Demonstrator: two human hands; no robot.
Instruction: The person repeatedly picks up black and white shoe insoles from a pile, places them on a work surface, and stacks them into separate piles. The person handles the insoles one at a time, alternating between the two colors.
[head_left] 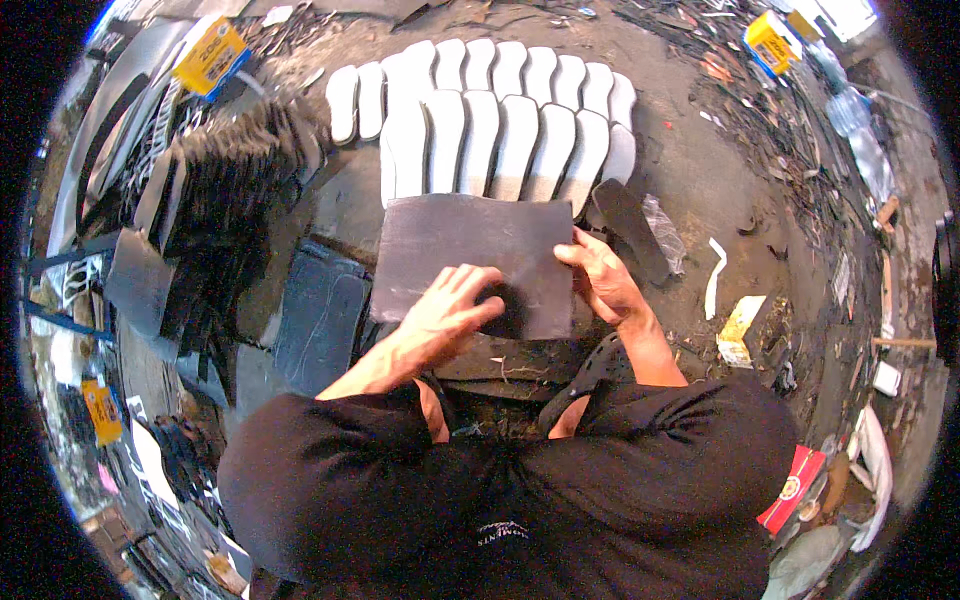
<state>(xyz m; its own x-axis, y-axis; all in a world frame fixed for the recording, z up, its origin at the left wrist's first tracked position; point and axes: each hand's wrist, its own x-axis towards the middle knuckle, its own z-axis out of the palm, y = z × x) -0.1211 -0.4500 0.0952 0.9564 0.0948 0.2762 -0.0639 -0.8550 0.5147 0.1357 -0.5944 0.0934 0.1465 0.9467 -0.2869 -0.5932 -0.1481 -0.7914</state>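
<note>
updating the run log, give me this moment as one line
left hand: over dark sheet | right hand: pinching its right edge | beyond sheet: white insole-shaped pieces, in rows

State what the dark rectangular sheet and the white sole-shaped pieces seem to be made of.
Dark rectangular sheet: probably rubber or dense foam, matte; its dull grey-black face shows faint scuffs.
White sole-shaped pieces: possibly foam or fabric-faced; glare hides most texture, though some near ends look beige and speckled.
</note>
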